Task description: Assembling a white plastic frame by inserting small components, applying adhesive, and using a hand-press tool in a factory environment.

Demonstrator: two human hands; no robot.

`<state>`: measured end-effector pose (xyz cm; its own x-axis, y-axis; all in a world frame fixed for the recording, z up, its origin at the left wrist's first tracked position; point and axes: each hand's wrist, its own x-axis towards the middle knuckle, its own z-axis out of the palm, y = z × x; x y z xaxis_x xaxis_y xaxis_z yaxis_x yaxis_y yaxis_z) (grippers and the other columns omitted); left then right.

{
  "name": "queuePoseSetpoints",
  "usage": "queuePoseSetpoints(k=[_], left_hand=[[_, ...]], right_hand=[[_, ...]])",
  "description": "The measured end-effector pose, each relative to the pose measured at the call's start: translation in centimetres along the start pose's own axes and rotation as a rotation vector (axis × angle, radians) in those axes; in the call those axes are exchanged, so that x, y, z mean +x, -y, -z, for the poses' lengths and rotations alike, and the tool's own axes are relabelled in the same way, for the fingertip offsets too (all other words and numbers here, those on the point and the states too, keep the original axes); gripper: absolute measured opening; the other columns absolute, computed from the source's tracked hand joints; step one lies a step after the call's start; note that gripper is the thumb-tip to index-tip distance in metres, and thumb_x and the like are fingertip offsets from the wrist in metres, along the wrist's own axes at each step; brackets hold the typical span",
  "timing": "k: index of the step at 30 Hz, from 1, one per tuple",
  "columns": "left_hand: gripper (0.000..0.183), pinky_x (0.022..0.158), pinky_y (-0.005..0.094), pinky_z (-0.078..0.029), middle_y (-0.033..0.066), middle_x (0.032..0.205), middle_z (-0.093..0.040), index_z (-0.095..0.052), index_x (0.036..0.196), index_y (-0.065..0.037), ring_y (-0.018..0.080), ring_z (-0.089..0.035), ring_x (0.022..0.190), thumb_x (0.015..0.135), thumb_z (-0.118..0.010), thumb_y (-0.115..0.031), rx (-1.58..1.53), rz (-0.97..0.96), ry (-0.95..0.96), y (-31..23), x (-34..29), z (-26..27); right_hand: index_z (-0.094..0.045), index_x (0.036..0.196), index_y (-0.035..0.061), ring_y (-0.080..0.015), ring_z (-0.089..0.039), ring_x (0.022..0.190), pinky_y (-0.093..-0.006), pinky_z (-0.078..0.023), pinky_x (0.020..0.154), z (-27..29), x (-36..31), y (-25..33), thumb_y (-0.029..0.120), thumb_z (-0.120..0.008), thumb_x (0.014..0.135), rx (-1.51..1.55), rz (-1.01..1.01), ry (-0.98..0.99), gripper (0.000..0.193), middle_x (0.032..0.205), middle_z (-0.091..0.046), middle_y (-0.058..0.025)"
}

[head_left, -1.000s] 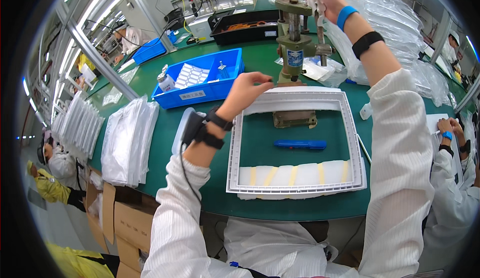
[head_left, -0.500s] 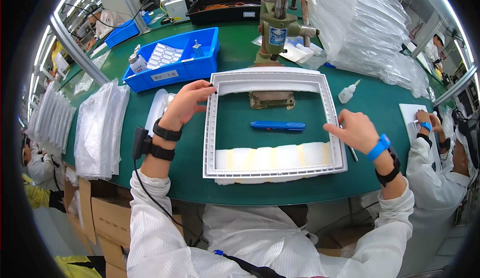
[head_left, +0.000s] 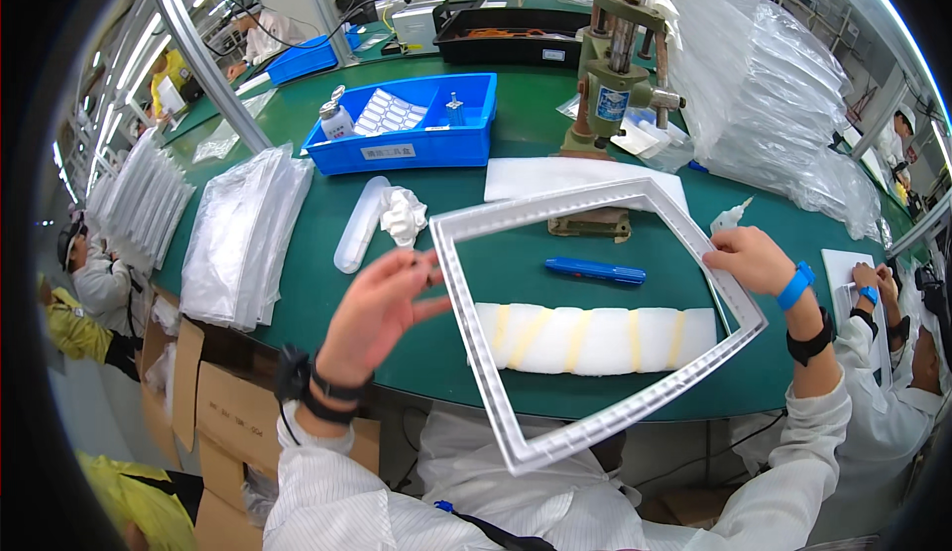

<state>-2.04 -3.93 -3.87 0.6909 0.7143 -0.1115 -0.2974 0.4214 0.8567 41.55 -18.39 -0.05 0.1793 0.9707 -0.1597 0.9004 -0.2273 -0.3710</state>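
A white rectangular plastic frame (head_left: pixel 483 361) is held tilted above the table, its near left corner over the table's front edge. My right hand (head_left: pixel 756 261) grips the frame's right side, thumb on top. Beside the left side is my left hand (head_left: pixel 382 303), thumb and fingertips pinched at a small dark piece that I cannot make out; a lower finger reaches toward the frame. Through the opening show a blue marker pen (head_left: pixel 595 271) and a white foam strip (head_left: pixel 605 343) with yellow bands. Another white foam strip (head_left: pixel 526 180) lies behind the frame.
At the back stands a green hand press (head_left: pixel 620 95). A blue bin (head_left: pixel 407 149) holds a bottle and label sheets. Bagged white parts (head_left: pixel 238 234) lie left, wrapped stacks (head_left: pixel 764 85) right. A small white bottle (head_left: pixel 731 216) is near my right hand. Co-workers sit either side.
The frame has been lifted off the foam strips and tilted, its near left corner swinging toward me. My right hand now grips it. The view has shifted left.
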Motion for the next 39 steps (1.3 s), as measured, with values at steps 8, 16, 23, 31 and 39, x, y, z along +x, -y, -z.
queuePoseSetpoints(k=[8,16,23,31,39], left_hand=[[0.007,0.109,0.0625,-0.037,0.0201,0.153,-0.026,-0.064,0.088,0.000,0.0388,-0.034,0.140,0.087,-0.059,0.004,-0.179,0.066,0.135,4.7,-8.5,-2.2],[0.019,0.111,0.0637,-0.033,0.0170,0.156,-0.022,-0.065,0.089,-0.003,0.0376,-0.029,0.143,0.086,-0.053,0.012,-0.212,0.232,0.276,7.8,-9.3,-2.4],[0.011,0.112,0.0522,-0.038,0.0180,0.154,-0.028,-0.066,0.091,-0.001,0.0313,-0.032,0.142,0.089,-0.058,0.006,-0.026,0.366,0.336,7.6,-8.8,-1.4],[0.007,0.081,0.0293,-0.055,0.0118,0.092,-0.070,-0.064,0.095,0.002,0.0163,-0.068,0.086,0.088,-0.065,0.002,0.723,0.062,0.195,-4.1,-3.2,-0.8],[0.020,0.074,0.0254,-0.052,0.0098,0.085,-0.072,-0.070,0.097,0.004,0.0111,-0.066,0.079,0.085,-0.072,-0.012,1.137,-0.473,0.113,1.2,20.4,-4.1]], right_hand=[[-0.073,0.095,0.0064,-0.0348,-0.066,0.079,-0.0414,-0.052,0.073,0.3,9.4,0.3,0.036,-0.065,0.085,-0.214,0.173,-0.025,0.032,0.087,-0.070,-0.0174],[-0.077,0.089,0.0072,-0.0310,-0.068,0.079,-0.0389,-0.053,0.073,-1.2,15.1,2.4,0.044,-0.073,0.077,-0.140,0.237,-0.122,0.039,0.086,-0.072,-0.0144],[-0.076,0.089,0.0067,-0.0302,-0.068,0.078,-0.0389,-0.053,0.072,-3.4,16.2,1.8,0.045,-0.074,0.076,-0.078,0.252,-0.217,0.040,0.081,-0.072,-0.0138],[-0.072,0.097,0.0000,-0.0178,-0.068,0.062,-0.0321,-0.054,0.059,8.9,12.8,-2.1,0.028,-0.065,0.086,-0.032,-0.021,-0.091,0.031,0.081,-0.071,-0.0135],[-0.064,0.105,0.0110,-0.0156,-0.059,0.069,-0.0346,-0.047,0.058,17.5,20.8,7.0,0.026,-0.055,0.093,0.598,0.139,-0.612,0.021,0.081,-0.062,-0.0050]])
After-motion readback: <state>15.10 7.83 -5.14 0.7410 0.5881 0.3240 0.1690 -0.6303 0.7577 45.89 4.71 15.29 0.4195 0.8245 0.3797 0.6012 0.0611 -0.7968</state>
